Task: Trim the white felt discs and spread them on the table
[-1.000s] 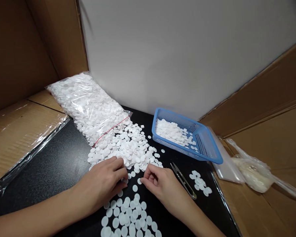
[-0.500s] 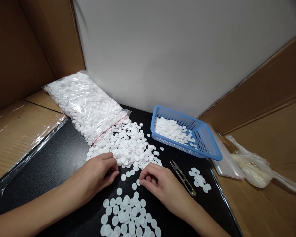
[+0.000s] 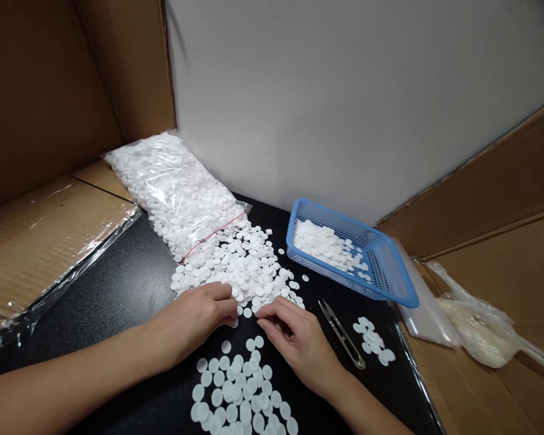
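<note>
White discs (image 3: 242, 269) lie piled on the black desk (image 3: 131, 284) at the mouth of a clear zip-lock bag (image 3: 176, 187) packed with more. A blue perforated basket (image 3: 381, 260) holds others, heaped toward its left end. The left hand (image 3: 204, 311) curls at the pile's near edge; I cannot tell whether its grip has a disc. The right hand's (image 3: 301, 338) grip is loosened, thumb and forefinger slightly parted.

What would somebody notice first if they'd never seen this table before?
Probably the big clear bag at the back left, full of white discs, with a loose pile of them at its mouth. The bright blue basket stands out at the back right, holding more discs. In front, the left hand and right hand are at the pile's near edge.
</note>
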Motion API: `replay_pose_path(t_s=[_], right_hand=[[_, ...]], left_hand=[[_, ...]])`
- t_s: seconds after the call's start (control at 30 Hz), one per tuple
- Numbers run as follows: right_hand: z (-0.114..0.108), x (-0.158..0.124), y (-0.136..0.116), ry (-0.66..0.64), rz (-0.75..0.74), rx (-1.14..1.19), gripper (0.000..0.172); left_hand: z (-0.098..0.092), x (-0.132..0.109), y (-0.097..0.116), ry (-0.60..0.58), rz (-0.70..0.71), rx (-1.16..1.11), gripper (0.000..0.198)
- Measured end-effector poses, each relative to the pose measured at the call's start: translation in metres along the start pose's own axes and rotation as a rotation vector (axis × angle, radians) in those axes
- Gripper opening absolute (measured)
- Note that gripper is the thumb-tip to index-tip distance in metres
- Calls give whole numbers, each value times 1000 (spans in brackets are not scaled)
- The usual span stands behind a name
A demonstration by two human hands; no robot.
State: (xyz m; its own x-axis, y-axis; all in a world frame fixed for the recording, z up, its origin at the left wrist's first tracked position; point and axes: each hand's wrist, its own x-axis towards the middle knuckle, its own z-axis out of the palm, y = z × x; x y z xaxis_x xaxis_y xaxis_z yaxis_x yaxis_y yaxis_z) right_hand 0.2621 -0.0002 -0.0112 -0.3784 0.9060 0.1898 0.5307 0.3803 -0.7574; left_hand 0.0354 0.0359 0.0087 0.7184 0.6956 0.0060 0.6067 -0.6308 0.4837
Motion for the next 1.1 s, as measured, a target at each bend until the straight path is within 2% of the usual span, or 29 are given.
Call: replay_pose_path(t_s=[0.23, 0.43, 0.53, 0.6, 0.7, 0.8, 0.97, 1.1], right_hand=[[-2, -2, 2, 38, -22, -22, 15], [-3, -2, 1, 26, 2, 19, 15], [-3, -1, 1, 28, 12, 40, 15], [-3, -1, 1, 33, 21, 45, 16], [-3, -1, 0, 34, 18, 40, 19], [-1, -2, 2, 31, -18, 41, 22], [5, -4, 5, -17, -65, -98, 28], [5, -4, 1, -41, -77, -152, 27]], left_hand=[[0, 2, -3, 24, 0, -92, 23], [-8, 2, 4, 34, -96, -190, 21], [-17, -2, 6, 39, -149, -183, 21], [-21, -5, 4, 1, -160, -162, 20], [-21, -5, -1, -49, -170, -132, 16], [-18, -3, -5, -13, -180, -149, 16], [-20, -3, -7, 22, -207, -247, 24], [-25, -5, -5, 13, -225, -230, 26]])
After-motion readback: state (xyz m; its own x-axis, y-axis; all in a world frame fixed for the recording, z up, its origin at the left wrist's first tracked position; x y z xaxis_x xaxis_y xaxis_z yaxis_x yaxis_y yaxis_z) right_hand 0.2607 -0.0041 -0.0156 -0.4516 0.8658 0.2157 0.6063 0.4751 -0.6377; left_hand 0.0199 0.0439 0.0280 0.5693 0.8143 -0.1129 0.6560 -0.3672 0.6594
